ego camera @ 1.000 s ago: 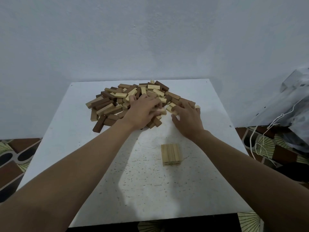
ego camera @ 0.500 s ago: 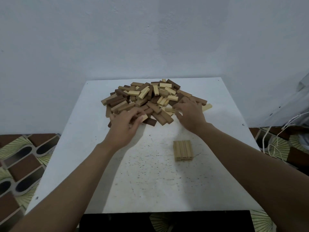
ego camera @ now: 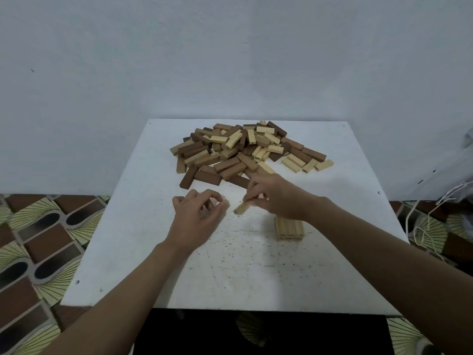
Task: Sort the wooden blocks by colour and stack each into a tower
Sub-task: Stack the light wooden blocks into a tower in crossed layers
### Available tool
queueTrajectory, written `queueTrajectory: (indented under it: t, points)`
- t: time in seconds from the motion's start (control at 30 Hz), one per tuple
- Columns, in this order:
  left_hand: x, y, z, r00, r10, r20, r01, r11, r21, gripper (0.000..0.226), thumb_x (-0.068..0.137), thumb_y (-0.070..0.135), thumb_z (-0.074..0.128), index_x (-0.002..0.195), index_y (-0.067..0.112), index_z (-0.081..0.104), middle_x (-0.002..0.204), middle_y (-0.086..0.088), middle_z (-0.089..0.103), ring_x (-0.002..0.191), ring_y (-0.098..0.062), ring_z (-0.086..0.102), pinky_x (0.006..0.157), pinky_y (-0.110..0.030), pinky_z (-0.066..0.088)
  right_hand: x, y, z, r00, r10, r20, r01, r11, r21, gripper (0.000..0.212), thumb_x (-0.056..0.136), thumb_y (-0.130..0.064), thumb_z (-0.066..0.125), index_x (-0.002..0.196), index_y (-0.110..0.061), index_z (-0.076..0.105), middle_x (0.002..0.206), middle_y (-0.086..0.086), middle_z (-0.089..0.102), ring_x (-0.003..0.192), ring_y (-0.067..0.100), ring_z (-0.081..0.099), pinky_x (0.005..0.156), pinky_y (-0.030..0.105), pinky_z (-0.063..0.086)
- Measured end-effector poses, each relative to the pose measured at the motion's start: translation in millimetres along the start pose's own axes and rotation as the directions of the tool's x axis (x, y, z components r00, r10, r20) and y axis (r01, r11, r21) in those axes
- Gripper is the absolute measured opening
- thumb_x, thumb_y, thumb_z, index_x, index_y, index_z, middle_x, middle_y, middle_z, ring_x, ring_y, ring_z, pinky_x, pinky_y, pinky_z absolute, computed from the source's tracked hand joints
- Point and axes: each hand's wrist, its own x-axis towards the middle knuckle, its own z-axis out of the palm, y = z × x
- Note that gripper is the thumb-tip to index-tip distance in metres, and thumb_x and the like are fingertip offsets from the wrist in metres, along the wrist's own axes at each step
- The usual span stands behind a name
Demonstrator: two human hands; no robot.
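Left of right hand [ego camera: 279, 198], pale block [ego camera: 242, 207] pinched

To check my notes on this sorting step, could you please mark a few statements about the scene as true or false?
1. The right hand pinches a light block. True.
2. The started stack is made of dark blocks. False: its blocks are light.
3. The mixed pile lies on the far part of the table. True.
4. The left hand lies flat on the table. False: its fingers curl, seemingly round a second light block.
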Motion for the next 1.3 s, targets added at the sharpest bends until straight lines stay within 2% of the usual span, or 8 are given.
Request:
queueTrajectory:
  t: [0.2,0.3,0.5,0.73,0.97,1.1,1.2,1.3]
  points:
    - [-2,-2,6,0.994,0.079,0.078,-0.084,0.994,0.073,0.024,0.101,0.058,0.049,0.1,0.039,0.065,0.069,0.012,0.06,0.082,-0.009,0.058,0.082,-0.034,0.028,0,-9,-1,0.996,0.057,0.068,-0.06,0.997,0.044,0.019,0.087,-0.015,0.076,0.106,-0.013,0.076,0.097,-0.004,0.072,0.084,0.004,0.062,0.074,0.014,0.047]
    - [-3,-2,2,0.983,0.092,0.158,-0.094,0.995,0.01,0.034,0.102,0.056,0.039,0.114,0.038,0.065,0.083,0.011,0.066,0.091,-0.011,0.059,0.09,-0.038,0.032,-1,1,-10,0.974,0.182,-0.131,-0.168,0.979,0.114,0.013,0.089,-0.013,0.072,0.101,-0.013,0.077,0.088,-0.007,0.074,0.075,-0.001,0.065,0.071,0.012,0.051]
    - [0,-8,-1,0.947,0.133,0.293,-0.171,0.979,0.109,0.06,0.079,0.076,0.066,0.132,0.049,0.058,0.081,0.014,0.057,0.092,-0.006,0.052,0.092,-0.029,0.029,-4,50,-9,0.797,0.32,-0.512,-0.389,0.921,-0.03,0.017,0.087,-0.001,0.063,0.098,-0.007,0.075,0.089,0.006,0.072,0.077,0.017,0.06,0.071,0.035,0.052]
    - [3,-10,0,0.941,0.134,0.31,-0.194,0.966,0.17,0.056,0.084,0.076,0.06,0.133,0.051,0.057,0.076,0.017,0.052,0.087,-0.008,0.049,0.089,-0.033,0.032,5,78,-4,0.833,0.374,-0.407,-0.5,0.825,-0.264,0.015,0.087,0.003,0.052,0.08,0.0,0.065,0.086,0.011,0.056,0.077,0.028,0.05,0.06,0.032,0.033]
    - [4,-10,0,0.94,0.151,0.307,-0.213,0.96,0.182,0.058,0.084,0.076,0.057,0.134,0.047,0.058,0.074,0.018,0.05,0.083,-0.008,0.048,0.086,-0.035,0.034,15,61,-7,0.885,0.34,-0.319,-0.415,0.886,-0.207,0.029,0.084,-0.006,0.067,0.111,-0.012,0.076,0.099,0.007,0.065,0.096,0.028,0.057,0.081,0.046,0.048]
    - [3,-13,1,0.94,0.156,0.302,-0.22,0.957,0.191,0.055,0.086,0.074,0.057,0.134,0.046,0.059,0.075,0.017,0.051,0.082,-0.009,0.047,0.085,-0.037,0.035,19,55,-8,0.905,0.363,-0.219,-0.416,0.861,-0.291,0.02,0.093,-0.021,0.062,0.105,-0.014,0.076,0.103,0.004,0.063,0.104,0.027,0.055,0.09,0.05,0.045]
    - [3,-13,2,0.943,0.148,0.298,-0.21,0.959,0.19,0.051,0.089,0.071,0.055,0.134,0.047,0.059,0.075,0.016,0.051,0.082,-0.01,0.047,0.086,-0.036,0.034,21,55,-11,0.897,0.396,-0.199,-0.441,0.84,-0.316,0.024,0.093,-0.032,0.066,0.105,-0.014,0.076,0.104,0.004,0.064,0.1,0.025,0.058,0.087,0.046,0.049]
    - [2,-14,2,0.943,0.16,0.292,-0.219,0.959,0.18,0.045,0.093,0.063,0.056,0.135,0.046,0.059,0.077,0.016,0.053,0.084,-0.011,0.049,0.084,-0.037,0.034,18,57,-11,0.884,0.404,-0.235,-0.459,0.844,-0.277,0.02,0.092,-0.017,0.066,0.109,-0.011,0.077,0.101,0.008,0.068,0.092,0.026,0.061,0.081,0.042,0.052]
